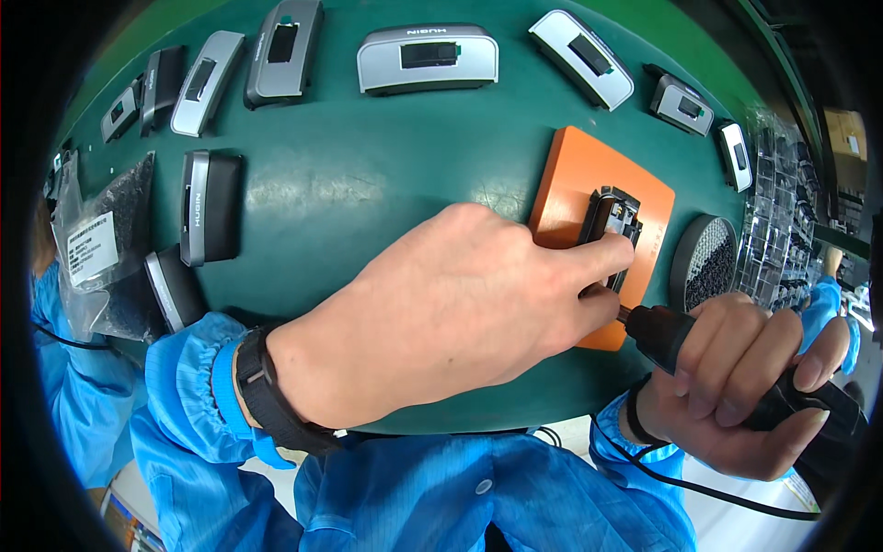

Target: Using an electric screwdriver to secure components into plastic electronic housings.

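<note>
I had the left hand (469,285) over the orange block (563,184) on the green counter (303,184), its index finger and thumb drawn narrow on a small black part (614,210). That part lay on the block, its lower end partly hidden from me by the fingers.

I had the right hand (736,386) wrapped around a black screwdriver (658,337), tilted so its tip reached close to the left thumb; I couldn't tell whether it touched the part.

Just beside the block I saw a round tray (681,276) of small grey and black pieces, and past it a clear compartmented tray (771,230). Silver-and-black devices (428,69) curved along the counter's far side, and a clear bag (133,207) lay at left.
</note>
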`<move>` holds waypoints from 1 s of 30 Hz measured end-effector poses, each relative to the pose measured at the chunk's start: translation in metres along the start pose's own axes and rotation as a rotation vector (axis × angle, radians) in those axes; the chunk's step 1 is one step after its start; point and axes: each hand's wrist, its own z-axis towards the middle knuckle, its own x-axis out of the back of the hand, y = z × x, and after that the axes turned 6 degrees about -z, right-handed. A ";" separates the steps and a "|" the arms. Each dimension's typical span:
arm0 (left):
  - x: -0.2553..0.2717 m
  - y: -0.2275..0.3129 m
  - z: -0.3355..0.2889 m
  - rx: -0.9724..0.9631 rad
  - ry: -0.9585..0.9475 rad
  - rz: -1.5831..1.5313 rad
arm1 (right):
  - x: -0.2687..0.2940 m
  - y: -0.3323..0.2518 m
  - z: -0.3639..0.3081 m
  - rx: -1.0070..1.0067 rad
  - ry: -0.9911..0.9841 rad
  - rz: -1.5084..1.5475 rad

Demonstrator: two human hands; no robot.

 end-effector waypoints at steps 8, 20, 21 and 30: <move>-0.003 -0.002 0.001 0.000 0.005 0.089 | 0.002 0.005 0.002 -0.003 -0.109 -0.011; 0.005 0.006 0.006 0.001 -0.096 0.174 | 0.069 -0.047 0.019 0.067 0.108 0.019; 0.008 0.004 0.011 -0.014 -0.133 0.177 | 0.080 -0.046 0.026 0.125 0.148 -0.055; 0.018 0.013 0.018 0.038 -0.263 0.106 | 0.096 -0.001 0.034 0.102 0.307 -0.164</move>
